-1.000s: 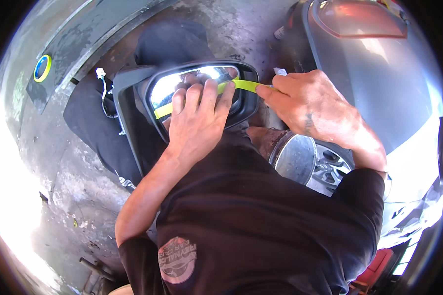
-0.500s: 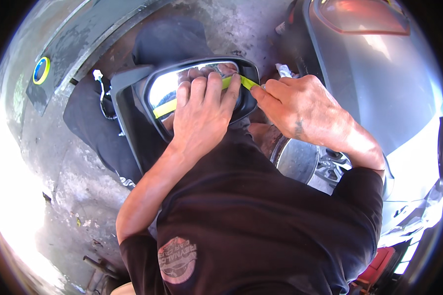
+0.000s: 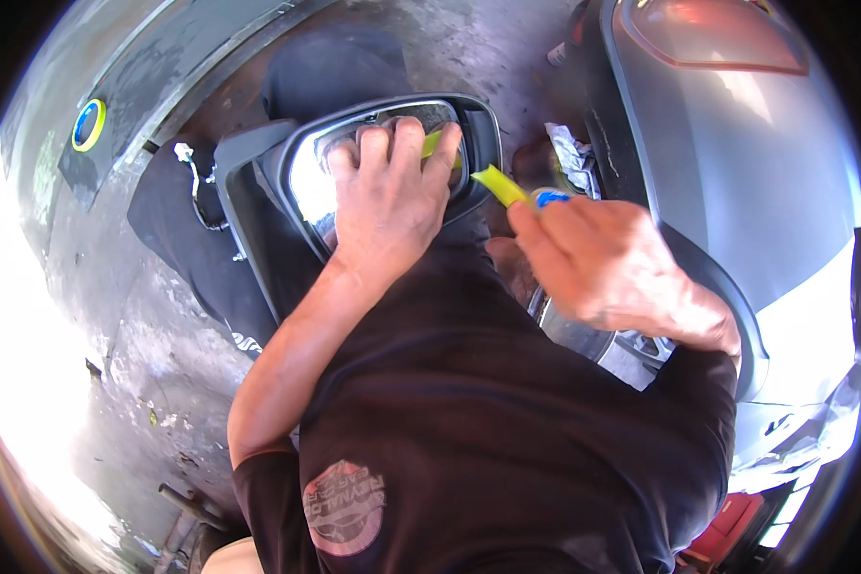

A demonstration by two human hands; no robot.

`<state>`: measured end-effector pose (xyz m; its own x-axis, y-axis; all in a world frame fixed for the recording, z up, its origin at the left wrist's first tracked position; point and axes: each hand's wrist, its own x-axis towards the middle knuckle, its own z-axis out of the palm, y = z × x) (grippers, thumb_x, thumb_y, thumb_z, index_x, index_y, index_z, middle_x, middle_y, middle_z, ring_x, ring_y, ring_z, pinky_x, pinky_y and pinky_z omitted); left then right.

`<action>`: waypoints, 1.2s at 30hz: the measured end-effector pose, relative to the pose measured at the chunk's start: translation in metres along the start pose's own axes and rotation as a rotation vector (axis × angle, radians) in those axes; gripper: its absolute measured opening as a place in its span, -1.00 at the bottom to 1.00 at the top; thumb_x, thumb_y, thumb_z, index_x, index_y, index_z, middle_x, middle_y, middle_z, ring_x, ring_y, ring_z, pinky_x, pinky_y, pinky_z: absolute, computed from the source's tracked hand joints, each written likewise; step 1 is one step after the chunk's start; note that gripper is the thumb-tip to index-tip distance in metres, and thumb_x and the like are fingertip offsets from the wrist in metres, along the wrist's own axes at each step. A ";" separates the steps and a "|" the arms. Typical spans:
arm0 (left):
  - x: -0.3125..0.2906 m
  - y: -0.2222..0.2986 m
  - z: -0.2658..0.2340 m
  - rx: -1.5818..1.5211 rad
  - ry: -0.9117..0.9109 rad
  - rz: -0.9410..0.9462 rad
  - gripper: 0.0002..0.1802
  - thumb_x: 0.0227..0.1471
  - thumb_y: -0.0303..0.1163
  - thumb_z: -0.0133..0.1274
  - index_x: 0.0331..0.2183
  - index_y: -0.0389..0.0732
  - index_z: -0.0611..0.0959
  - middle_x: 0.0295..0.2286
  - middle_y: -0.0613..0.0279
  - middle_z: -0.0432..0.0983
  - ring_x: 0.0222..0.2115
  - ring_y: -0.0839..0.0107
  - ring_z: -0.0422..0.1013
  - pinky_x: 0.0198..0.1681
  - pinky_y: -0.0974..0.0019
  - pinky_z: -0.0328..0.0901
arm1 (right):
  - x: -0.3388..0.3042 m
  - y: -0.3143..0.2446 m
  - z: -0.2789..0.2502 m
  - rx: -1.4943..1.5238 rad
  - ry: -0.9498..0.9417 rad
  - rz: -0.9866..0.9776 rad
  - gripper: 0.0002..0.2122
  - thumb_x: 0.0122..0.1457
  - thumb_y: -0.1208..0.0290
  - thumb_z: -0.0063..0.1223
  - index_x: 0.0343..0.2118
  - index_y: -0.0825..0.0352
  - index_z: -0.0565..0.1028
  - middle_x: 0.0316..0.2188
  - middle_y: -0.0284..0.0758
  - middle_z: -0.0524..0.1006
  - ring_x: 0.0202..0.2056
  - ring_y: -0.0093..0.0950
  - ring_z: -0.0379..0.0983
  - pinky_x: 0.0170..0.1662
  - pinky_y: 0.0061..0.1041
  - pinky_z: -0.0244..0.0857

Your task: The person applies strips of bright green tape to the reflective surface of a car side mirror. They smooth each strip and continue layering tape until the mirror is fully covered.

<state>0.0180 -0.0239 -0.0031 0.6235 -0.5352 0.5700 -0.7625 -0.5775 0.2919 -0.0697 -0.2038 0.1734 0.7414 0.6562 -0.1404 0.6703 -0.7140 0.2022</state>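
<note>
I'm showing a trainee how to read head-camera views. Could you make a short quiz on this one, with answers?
1. Which of the person's hands is over the glass of the side mirror?
2. True or false: a roll of tape with a blue inside lies to the left of the mirror in the picture.
3. What sticks out from the fingers of the right hand?
a) a white cable
b) a strip of yellow tape
c) a red rag

Key:
1. The left hand.
2. True.
3. b
</note>
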 end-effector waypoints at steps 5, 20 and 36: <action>-0.002 0.000 -0.015 -0.046 -0.030 -0.005 -0.45 0.01 -0.32 0.26 0.10 0.04 0.74 -0.05 0.18 0.46 -0.04 0.11 0.37 -0.01 0.00 0.26 | 0.000 0.023 0.003 0.131 0.272 0.180 -0.65 -0.01 0.51 0.38 -0.12 0.50 0.64 -0.54 -0.33 0.40 -0.58 -0.41 0.46 -0.56 -0.45 0.37; -0.024 -0.003 -0.035 -0.085 -0.135 0.083 -0.49 0.02 -0.33 0.32 0.06 0.06 0.77 0.15 0.07 0.39 0.20 0.02 0.29 0.21 -0.09 0.21 | -0.002 0.029 0.023 0.741 0.421 0.315 -0.66 0.17 0.63 0.22 0.03 0.50 0.66 -0.39 -0.12 0.61 -0.52 -0.36 0.48 -0.44 -0.43 0.31; -0.029 -0.010 -0.063 -1.793 -0.178 -0.875 -0.80 0.29 -0.39 0.30 -0.18 -0.34 0.74 -0.50 0.29 0.57 -0.54 0.57 0.39 -0.49 0.44 0.25 | 0.026 0.025 0.004 0.729 0.264 0.016 -0.62 0.05 0.58 0.40 -0.02 0.43 0.66 -0.41 -0.19 0.63 -0.45 -0.20 0.59 -0.40 -0.25 0.48</action>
<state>-0.0038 0.0362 0.0259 0.7738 -0.6125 -0.1616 0.4974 0.4296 0.7536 -0.0335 -0.2051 0.1707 0.7804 0.6153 0.1112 0.5791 -0.6442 -0.4996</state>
